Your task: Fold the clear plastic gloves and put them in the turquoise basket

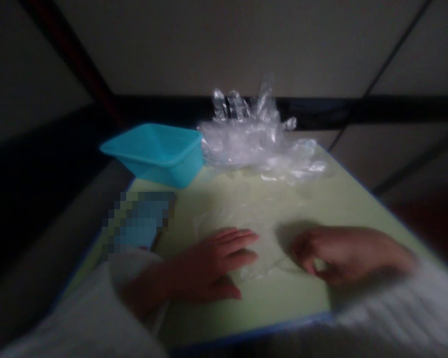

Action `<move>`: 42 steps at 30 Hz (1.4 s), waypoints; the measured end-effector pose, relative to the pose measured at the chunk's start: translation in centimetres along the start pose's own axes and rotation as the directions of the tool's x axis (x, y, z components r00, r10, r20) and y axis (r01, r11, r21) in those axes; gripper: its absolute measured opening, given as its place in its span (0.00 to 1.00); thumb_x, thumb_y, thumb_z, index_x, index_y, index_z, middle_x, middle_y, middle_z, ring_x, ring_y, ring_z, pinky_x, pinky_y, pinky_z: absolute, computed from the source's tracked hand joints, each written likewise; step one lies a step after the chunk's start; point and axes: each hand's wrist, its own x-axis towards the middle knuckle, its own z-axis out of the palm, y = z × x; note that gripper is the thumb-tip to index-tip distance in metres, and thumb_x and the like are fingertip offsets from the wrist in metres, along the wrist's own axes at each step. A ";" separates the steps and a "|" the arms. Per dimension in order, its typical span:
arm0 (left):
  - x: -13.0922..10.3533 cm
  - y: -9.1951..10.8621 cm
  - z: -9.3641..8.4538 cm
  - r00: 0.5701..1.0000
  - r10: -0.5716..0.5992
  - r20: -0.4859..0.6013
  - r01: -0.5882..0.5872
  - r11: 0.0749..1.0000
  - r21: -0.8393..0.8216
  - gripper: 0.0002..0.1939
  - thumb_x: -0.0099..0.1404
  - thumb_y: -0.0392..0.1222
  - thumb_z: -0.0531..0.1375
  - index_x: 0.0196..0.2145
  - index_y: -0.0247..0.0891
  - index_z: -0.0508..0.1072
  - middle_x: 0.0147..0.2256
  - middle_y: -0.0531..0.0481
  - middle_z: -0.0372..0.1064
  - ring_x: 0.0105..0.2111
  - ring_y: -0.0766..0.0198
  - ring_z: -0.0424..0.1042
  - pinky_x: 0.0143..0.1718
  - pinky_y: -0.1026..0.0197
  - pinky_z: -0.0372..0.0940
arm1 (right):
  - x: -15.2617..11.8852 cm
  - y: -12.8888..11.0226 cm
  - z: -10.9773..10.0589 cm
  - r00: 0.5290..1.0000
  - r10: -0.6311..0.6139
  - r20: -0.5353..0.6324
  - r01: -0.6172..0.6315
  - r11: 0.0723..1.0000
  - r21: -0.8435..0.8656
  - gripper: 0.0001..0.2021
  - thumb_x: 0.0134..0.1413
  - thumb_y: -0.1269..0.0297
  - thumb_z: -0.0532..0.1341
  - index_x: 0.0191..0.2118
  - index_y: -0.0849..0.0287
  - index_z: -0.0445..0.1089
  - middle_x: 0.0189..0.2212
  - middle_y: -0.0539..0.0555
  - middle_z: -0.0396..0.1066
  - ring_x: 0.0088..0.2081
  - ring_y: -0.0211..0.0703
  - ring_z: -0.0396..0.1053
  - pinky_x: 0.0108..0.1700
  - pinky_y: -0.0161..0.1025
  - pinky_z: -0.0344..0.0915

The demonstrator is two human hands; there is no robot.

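A thin clear plastic glove (261, 263) lies spread on the pale yellow tabletop (283, 298); blur and dim light make its outline faint. My left hand (220, 258) rests palm down on its left part, fingers stretched out and apart. At its right side, my right hand (332, 253) has the fingers curled in a pinch. An edge of the film seems to run into these fingertips, though the grip itself is blurred. Behind both hands is a crumpled heap of clear plastic gloves (246, 134), with several finger shapes sticking up.
A turquoise plastic basin (182, 169) stands at the table's back left corner, beside the heap. In front of it, near the left edge, lies a pixelated bluish flat object (142, 219). Blue edging (276, 325) runs round the table. A panelled wall (224, 49) rises behind.
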 end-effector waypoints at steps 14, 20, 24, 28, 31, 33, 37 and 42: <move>0.6 2.4 -0.1 0.990 0.089 0.109 -0.096 0.993 0.064 0.32 0.66 0.57 0.50 0.61 0.37 0.53 0.64 0.44 0.45 0.64 0.52 0.43 0.63 0.48 0.38 | 2.6 3.5 0.1 0.772 0.241 -0.588 -0.027 0.937 0.348 0.07 0.55 0.70 0.57 0.40 0.60 0.66 0.38 0.54 0.69 0.37 0.40 0.67 0.38 0.37 0.65; 0.8 2.6 0.2 0.987 0.104 0.124 -0.109 0.994 0.030 0.29 0.68 0.56 0.47 0.61 0.38 0.54 0.62 0.46 0.51 0.63 0.55 0.46 0.63 0.49 0.38 | 2.9 3.2 0.4 0.877 0.193 -0.441 0.189 0.705 0.684 0.05 0.57 0.66 0.59 0.38 0.62 0.65 0.31 0.52 0.70 0.32 0.36 0.69 0.36 0.35 0.67; 0.7 2.4 0.6 0.989 0.093 0.113 -0.095 0.995 0.018 0.29 0.68 0.56 0.47 0.61 0.37 0.54 0.62 0.43 0.50 0.63 0.56 0.46 0.63 0.51 0.40 | 3.7 2.5 1.2 0.957 0.113 -0.267 0.169 0.531 0.830 0.06 0.57 0.66 0.60 0.37 0.63 0.65 0.31 0.52 0.71 0.33 0.34 0.71 0.36 0.35 0.68; 0.6 2.4 0.8 0.990 0.082 0.115 -0.085 0.996 0.023 0.31 0.66 0.56 0.50 0.61 0.36 0.54 0.62 0.43 0.51 0.63 0.55 0.48 0.62 0.53 0.41 | 4.2 2.2 1.8 0.981 0.061 -0.182 0.130 0.483 0.866 0.06 0.57 0.66 0.60 0.36 0.64 0.66 0.31 0.53 0.72 0.33 0.34 0.71 0.37 0.34 0.68; 0.6 2.4 0.8 0.990 0.080 0.119 -0.083 0.996 0.019 0.31 0.66 0.55 0.50 0.61 0.36 0.54 0.61 0.43 0.52 0.62 0.55 0.49 0.62 0.53 0.42 | 4.4 2.6 2.2 0.990 0.064 -0.123 0.084 0.434 0.897 0.07 0.55 0.65 0.61 0.36 0.64 0.66 0.32 0.53 0.73 0.34 0.34 0.72 0.39 0.34 0.68; 0.6 2.4 0.8 0.990 0.085 0.109 -0.086 0.996 0.007 0.30 0.67 0.55 0.50 0.61 0.36 0.54 0.62 0.43 0.52 0.62 0.55 0.49 0.62 0.52 0.42 | 4.4 3.4 2.4 0.989 0.111 -0.096 0.044 0.400 0.916 0.08 0.54 0.65 0.62 0.36 0.64 0.66 0.32 0.53 0.73 0.33 0.34 0.72 0.38 0.34 0.69; 0.6 2.3 0.7 0.989 0.094 0.110 -0.094 0.996 -0.012 0.30 0.66 0.55 0.50 0.61 0.37 0.54 0.62 0.42 0.51 0.62 0.55 0.48 0.62 0.51 0.42 | 4.3 5.5 2.5 0.951 0.274 -0.146 0.030 0.385 0.922 0.09 0.51 0.65 0.64 0.37 0.62 0.66 0.32 0.53 0.74 0.33 0.36 0.73 0.36 0.33 0.69; 0.6 2.3 0.6 0.982 0.076 0.175 -0.078 0.997 0.006 0.31 0.67 0.56 0.49 0.62 0.36 0.52 0.63 0.43 0.47 0.64 0.55 0.44 0.63 0.51 0.39 | 4.1 6.7 1.8 0.833 0.425 -0.353 0.152 0.438 0.886 0.10 0.51 0.63 0.64 0.36 0.62 0.66 0.32 0.54 0.75 0.33 0.36 0.73 0.35 0.33 0.69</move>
